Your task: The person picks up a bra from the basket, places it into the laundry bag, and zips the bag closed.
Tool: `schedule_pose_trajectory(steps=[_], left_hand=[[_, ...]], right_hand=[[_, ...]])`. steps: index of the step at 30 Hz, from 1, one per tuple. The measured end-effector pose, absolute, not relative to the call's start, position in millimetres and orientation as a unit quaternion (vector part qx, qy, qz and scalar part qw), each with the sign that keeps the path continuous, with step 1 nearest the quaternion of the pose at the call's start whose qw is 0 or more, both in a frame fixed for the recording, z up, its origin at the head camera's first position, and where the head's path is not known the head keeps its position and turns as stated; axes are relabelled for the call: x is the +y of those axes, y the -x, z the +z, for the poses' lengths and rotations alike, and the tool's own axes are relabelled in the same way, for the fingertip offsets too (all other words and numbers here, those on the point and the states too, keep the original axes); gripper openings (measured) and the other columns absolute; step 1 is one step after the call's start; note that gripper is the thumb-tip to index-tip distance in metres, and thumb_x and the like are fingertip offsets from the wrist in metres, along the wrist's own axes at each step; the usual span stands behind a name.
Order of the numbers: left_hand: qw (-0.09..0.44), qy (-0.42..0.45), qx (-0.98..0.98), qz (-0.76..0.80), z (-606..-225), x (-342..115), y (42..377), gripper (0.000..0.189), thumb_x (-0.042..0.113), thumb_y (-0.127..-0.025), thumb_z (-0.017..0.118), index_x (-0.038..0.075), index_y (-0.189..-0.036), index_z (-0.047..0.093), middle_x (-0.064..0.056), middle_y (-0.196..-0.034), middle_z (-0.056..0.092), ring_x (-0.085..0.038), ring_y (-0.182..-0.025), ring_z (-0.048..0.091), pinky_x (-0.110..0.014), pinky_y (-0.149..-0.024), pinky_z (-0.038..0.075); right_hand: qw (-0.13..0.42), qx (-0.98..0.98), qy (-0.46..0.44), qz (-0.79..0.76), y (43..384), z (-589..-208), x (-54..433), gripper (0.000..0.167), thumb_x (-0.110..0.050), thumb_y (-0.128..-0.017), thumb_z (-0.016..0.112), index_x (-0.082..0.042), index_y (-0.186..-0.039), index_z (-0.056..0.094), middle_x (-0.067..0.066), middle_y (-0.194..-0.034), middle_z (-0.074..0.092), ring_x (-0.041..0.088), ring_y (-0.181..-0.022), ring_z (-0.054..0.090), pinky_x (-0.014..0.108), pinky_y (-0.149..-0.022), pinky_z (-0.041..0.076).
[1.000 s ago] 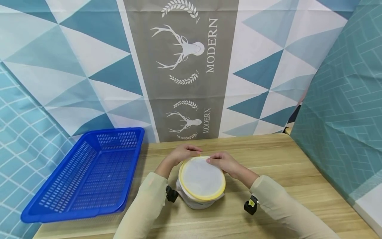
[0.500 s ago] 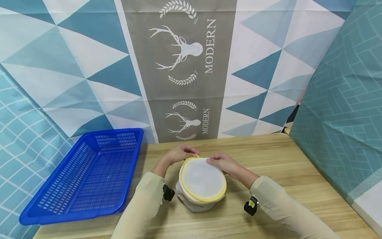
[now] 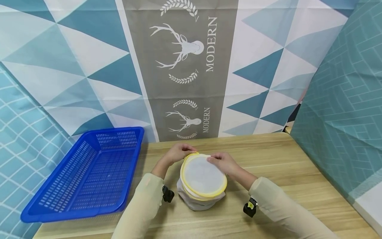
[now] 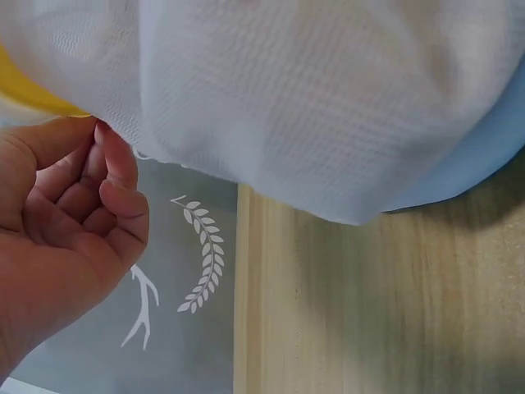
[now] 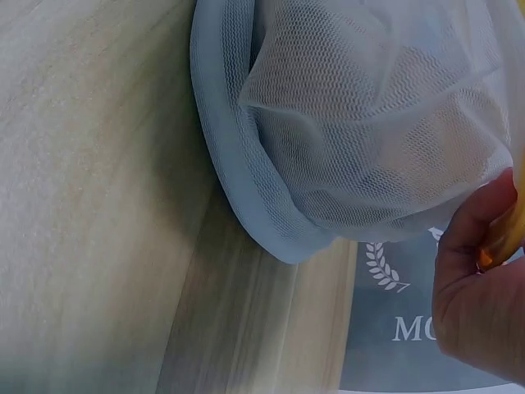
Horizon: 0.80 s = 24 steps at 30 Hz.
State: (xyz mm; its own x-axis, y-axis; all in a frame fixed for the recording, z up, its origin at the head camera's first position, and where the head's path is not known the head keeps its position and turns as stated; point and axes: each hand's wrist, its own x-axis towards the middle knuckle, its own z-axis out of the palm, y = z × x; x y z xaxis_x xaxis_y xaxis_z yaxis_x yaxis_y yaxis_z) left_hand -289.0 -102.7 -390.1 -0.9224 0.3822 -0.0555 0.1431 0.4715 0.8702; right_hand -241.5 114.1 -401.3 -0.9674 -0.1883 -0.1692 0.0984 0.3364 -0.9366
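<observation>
A round mesh laundry bag (image 3: 204, 176) with a white top and yellow trim (image 3: 222, 191) stands on the table in front of me. At its far left edge my left hand (image 3: 178, 153) pinches the yellow trim between thumb and fingertips. My right hand (image 3: 224, 163) grips the far right rim, thumb on the top. In the left wrist view, the left hand (image 4: 74, 205) meets the yellow band (image 4: 29, 90) beside the white mesh (image 4: 271, 98). The right wrist view has the right hand (image 5: 484, 287) curled at the yellow edge, next to the sheer mesh side (image 5: 353, 123).
A blue plastic basket (image 3: 101, 181) stands to the left on the wooden table (image 3: 268, 159). Patterned cloth (image 3: 191, 76) hangs behind the table, with a teal cloth (image 3: 343, 109) along the right. Small black cameras (image 3: 168, 194) sit at both wrists.
My left hand has shifted slightly left along the rim, with the yellow trim still pinched. A gap between the trim bands shows more on the left side. The right hand keeps its place.
</observation>
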Motion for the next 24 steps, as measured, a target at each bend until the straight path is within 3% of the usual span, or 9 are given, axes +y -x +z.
schedule_pose_trajectory(steps=[5,12,19,24], left_hand=[[0.122,-0.135,0.838,0.514,-390.8,-104.4,286.3,0.02,0.014,-0.092,0.059,0.002,-0.105,0.068,-0.007,-0.087,0.067,-0.009,-0.063,0.053,-0.025,-0.058,0.047],[0.112,-0.112,0.819,0.552,-390.6,-102.9,279.1,0.022,0.014,-0.094,0.055,-0.002,-0.106,0.064,-0.005,-0.081,0.063,-0.008,-0.061,0.053,-0.022,-0.053,0.046],[0.09,-0.124,0.812,0.563,-390.0,-100.7,274.2,0.019,0.013,-0.095,0.054,-0.003,-0.101,0.063,-0.003,-0.075,0.057,-0.01,-0.058,0.047,-0.021,-0.051,0.041],[0.091,-0.126,0.813,0.56,-390.4,-97.0,272.1,0.02,0.013,-0.095,0.054,-0.003,-0.102,0.062,-0.005,-0.077,0.058,-0.009,-0.059,0.047,-0.021,-0.052,0.041]], right_hand=[[0.122,0.804,0.021,-0.581,240.6,-400.7,113.1,0.032,-0.023,-0.093,0.058,0.002,-0.112,0.063,0.013,-0.098,0.067,0.014,-0.071,0.064,0.03,-0.062,0.055],[0.117,0.812,0.02,-0.571,239.6,-395.7,116.5,0.034,-0.028,-0.093,0.058,0.0,-0.112,0.063,0.012,-0.104,0.065,0.013,-0.079,0.062,0.029,-0.067,0.054],[0.116,0.813,0.006,-0.571,243.0,-388.3,113.6,0.061,-0.063,-0.086,0.049,-0.006,-0.103,0.066,0.009,-0.084,0.067,0.017,-0.064,0.063,0.03,-0.06,0.053],[0.087,0.84,0.037,-0.534,251.4,-385.7,104.9,0.063,-0.066,-0.084,0.05,-0.01,-0.109,0.063,0.007,-0.102,0.065,0.018,-0.086,0.062,0.034,-0.076,0.051]])
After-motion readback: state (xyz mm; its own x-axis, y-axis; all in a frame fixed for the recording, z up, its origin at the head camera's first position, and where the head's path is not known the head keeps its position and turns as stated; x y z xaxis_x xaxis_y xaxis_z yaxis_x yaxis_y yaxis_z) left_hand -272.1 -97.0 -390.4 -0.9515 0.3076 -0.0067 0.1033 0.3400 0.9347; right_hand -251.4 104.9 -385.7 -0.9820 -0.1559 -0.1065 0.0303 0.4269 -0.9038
